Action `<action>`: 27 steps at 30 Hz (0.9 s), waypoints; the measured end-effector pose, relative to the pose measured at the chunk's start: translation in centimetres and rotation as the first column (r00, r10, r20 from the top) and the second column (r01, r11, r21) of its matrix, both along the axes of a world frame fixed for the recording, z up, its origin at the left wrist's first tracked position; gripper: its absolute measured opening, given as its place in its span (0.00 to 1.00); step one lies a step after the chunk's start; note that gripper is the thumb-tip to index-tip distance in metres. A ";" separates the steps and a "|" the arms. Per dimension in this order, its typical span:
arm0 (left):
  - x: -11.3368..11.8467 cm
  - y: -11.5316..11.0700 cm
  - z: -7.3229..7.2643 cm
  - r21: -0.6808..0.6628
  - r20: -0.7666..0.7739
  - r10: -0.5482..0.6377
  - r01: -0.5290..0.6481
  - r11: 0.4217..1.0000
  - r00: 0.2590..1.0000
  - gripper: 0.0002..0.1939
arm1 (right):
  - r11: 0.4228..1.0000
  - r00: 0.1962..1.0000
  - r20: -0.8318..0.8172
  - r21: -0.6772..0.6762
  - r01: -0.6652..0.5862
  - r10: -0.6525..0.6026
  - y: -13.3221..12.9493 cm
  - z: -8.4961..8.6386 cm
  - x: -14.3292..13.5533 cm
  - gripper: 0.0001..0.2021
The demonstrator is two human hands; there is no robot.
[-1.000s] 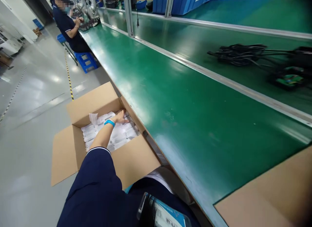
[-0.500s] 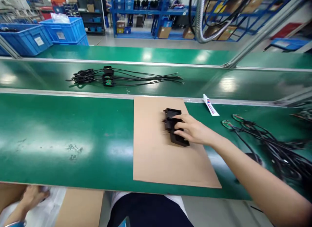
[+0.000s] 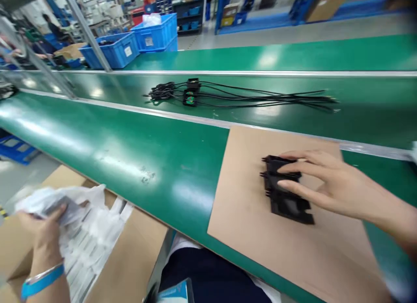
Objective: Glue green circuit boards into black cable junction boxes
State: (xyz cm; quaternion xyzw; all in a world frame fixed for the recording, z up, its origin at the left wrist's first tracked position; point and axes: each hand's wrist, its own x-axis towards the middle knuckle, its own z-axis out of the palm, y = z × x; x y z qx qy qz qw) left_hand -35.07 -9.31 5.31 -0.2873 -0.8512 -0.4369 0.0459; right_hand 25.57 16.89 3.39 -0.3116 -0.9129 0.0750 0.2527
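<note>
My right hand (image 3: 335,186) reaches over three black plastic cases (image 3: 289,207) standing in a row on a cardboard sheet (image 3: 241,199). Its fingers are stretched and spread, with the tips over or lightly touching the upper cases; exact contact is blurred. Down at the left, my left hand (image 3: 44,227) is closed on a bunched translucent plastic bag (image 3: 67,212), lifted above an open carton (image 3: 140,246). Something greyish shows through the bag, too blurred to name. Inside the carton lie several pale, wrapped pieces (image 3: 84,251) in rows.
Black cables with two small open boxes (image 3: 190,98) lie on the bench's raised back strip. A metal ledge (image 3: 156,112) divides it from the green work surface (image 3: 169,155). Blue crates (image 3: 156,34) stand beyond at the left, near metal posts (image 3: 87,31).
The view has swung left and down. My left hand has come up from inside the carton with the plastic bag. My right hand's fingers have loosened and spread over the black cases.
</note>
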 end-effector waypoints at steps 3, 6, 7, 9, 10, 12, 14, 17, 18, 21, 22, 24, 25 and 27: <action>6.4 5.9 2.6 0.295 0.103 -0.440 0.395 0.870 0.892 0.29 | 0.978 0.969 -0.153 -0.048 -0.201 0.192 -0.1 2.2 -7.7 0.06; 12.2 13.8 1.9 0.243 0.180 -0.593 0.548 0.800 0.785 0.35 | 0.875 0.919 -0.265 -0.313 -0.370 0.293 -0.8 2.6 -16.6 0.21; 13.7 16.0 1.3 0.211 0.206 -0.612 0.576 0.790 0.764 0.37 | 0.837 0.915 -0.294 -0.393 -0.380 0.277 -0.9 2.3 -19.1 0.31; 15.6 19.5 0.1 0.037 0.257 -0.634 0.648 0.761 0.729 0.42 | 0.806 0.928 -0.315 -0.487 -0.336 0.197 -0.6 1.4 -22.8 0.35; 16.0 20.6 -0.4 -0.045 0.261 -0.622 0.653 0.756 0.738 0.46 | 0.812 0.936 -0.321 -0.504 -0.296 0.142 -0.3 1.0 -23.9 0.28; 15.7 21.7 -1.4 -0.165 0.231 -0.586 0.624 0.763 0.777 0.52 | 0.839 0.943 -0.332 -0.501 -0.211 0.039 0.6 0.9 -24.7 0.11; 14.4 21.8 -2.3 -0.197 0.182 -0.553 0.582 0.789 0.813 0.52 | 0.857 0.941 -0.338 -0.492 -0.154 -0.025 1.7 1.7 -24.2 0.07; 12.4 20.8 -3.3 -0.135 0.059 -0.542 0.545 0.828 0.838 0.42 | 0.869 0.896 -0.438 -0.470 -0.155 -0.077 3.2 4.2 -22.7 0.03; 12.1 20.3 -3.5 -0.104 0.004 -0.550 0.547 0.831 0.835 0.38 | 0.871 0.861 -0.502 -0.454 -0.188 -0.076 3.6 5.2 -22.3 0.02; 13.2 18.5 -4.1 -0.075 -0.138 -0.638 0.635 0.769 0.757 0.32 | 0.845 0.732 -0.681 -0.407 -0.346 -0.028 4.4 7.7 -22.1 0.10; 14.1 17.9 -4.2 -0.095 -0.165 -0.673 0.668 0.738 0.721 0.32 | 0.834 0.700 -0.714 -0.398 -0.383 -0.019 4.6 8.5 -22.3 0.14; 16.5 16.8 -4.5 -0.169 -0.208 -0.720 0.701 0.693 0.662 0.36 | 0.838 0.651 -0.757 -0.390 -0.381 -0.056 4.9 9.8 -22.9 0.20; 17.7 16.3 -4.7 -0.215 -0.231 -0.731 0.699 0.682 0.642 0.40 | 0.853 0.626 -0.774 -0.386 -0.351 -0.093 5.1 10.5 -23.2 0.22; 19.8 15.4 -5.0 -0.313 -0.279 -0.754 0.686 0.657 0.594 0.44 | 0.882 0.579 -0.800 -0.377 -0.282 -0.157 5.7 12.0 -23.4 0.21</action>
